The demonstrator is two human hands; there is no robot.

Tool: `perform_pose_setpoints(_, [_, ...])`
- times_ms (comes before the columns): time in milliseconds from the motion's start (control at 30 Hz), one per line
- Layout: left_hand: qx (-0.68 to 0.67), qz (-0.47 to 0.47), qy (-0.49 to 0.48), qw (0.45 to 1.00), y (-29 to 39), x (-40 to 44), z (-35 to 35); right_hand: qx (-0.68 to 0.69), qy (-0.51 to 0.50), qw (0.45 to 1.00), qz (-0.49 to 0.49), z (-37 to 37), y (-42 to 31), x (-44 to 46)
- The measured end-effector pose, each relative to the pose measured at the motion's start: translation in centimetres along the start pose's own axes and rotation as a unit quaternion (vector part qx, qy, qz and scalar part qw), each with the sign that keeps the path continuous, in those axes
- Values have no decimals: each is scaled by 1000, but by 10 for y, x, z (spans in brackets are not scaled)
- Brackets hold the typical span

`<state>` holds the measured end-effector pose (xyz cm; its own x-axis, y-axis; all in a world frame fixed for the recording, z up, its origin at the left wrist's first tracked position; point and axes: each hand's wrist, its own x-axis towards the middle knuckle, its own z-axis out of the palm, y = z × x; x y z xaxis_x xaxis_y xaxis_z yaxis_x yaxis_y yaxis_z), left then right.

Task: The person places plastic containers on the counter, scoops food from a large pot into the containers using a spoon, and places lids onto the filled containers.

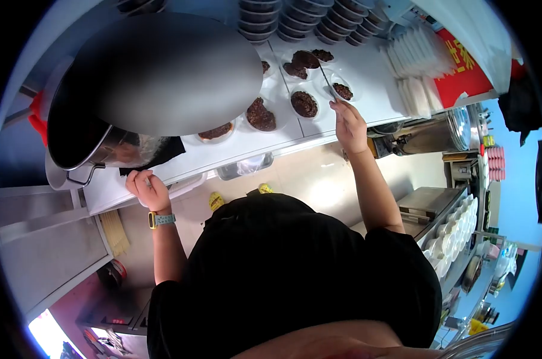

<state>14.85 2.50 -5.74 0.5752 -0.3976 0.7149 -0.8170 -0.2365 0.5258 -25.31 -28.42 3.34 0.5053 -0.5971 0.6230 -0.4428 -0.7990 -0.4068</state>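
Note:
My right hand [350, 127] is closed round the handle of a ladle [325, 76]. Its dark, sauce-coated head [305, 58] is above the bowls at the far side of the counter. Right below the hand is a clear bowl with chunky dark-brown sauce [343, 91]. Closer to me stand more bowls, with a brown portion [304, 104] and a larger one [261, 113]. My left hand [148, 189], with a watch at its wrist, has curled fingers at the counter's front edge beside a black cloth [163, 154]. Whether it grips anything is hidden.
A large steel pot [94, 143] stands on the left of the white counter [223, 146], largely covered by a grey blur. Stacked bowls [259, 18] line the back. Packs of white lids or containers [417, 57] are at right. White cups [453, 236] stand on the right-hand bench.

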Motion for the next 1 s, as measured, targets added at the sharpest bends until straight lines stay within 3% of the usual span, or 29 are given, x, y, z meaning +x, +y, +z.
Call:
perform_pose_setpoints(200, [21, 8, 3, 1000, 3, 2, -1, 27, 69, 997, -37, 1, 4, 1])
perform_pose_setpoints(233, [17, 1, 2, 1000, 3, 1, 0, 152, 110, 978, 97, 2, 4, 2])
perform_pose_setpoints(267, [13, -4, 1, 1000, 3, 2, 0, 271, 149, 924, 226, 3, 3, 3])
perform_pose_setpoints(333, [9, -10, 6, 1000, 1, 0, 2, 275, 160, 914, 250, -3, 0, 9])
perform_pose_setpoints(400, [8, -15, 13, 1000, -1, 2, 3, 356, 197, 864, 297, -9, 0, 15])
perform_pose_setpoints(467, [5, -9, -14, 1000, -1, 1, 0, 354, 186, 867, 296, -11, -1, 17])
perform_pose_setpoints(567, [-12, -9, -2, 1000, 1, 3, -1, 225, 100, 944, 221, -10, -1, 14])
perform_pose_setpoints(700, [10, -3, -16, 1000, 0, 2, -5, 226, 89, 948, 207, -9, -2, 12])
perform_pose_setpoints(800, [10, 0, -20, 1000, 2, 4, -5, 258, 135, 936, 201, -8, -6, 14])
perform_pose_setpoints(1000, [-24, -3, -18, 1000, 0, 5, -5, 315, 189, 890, 272, -14, -3, 15])
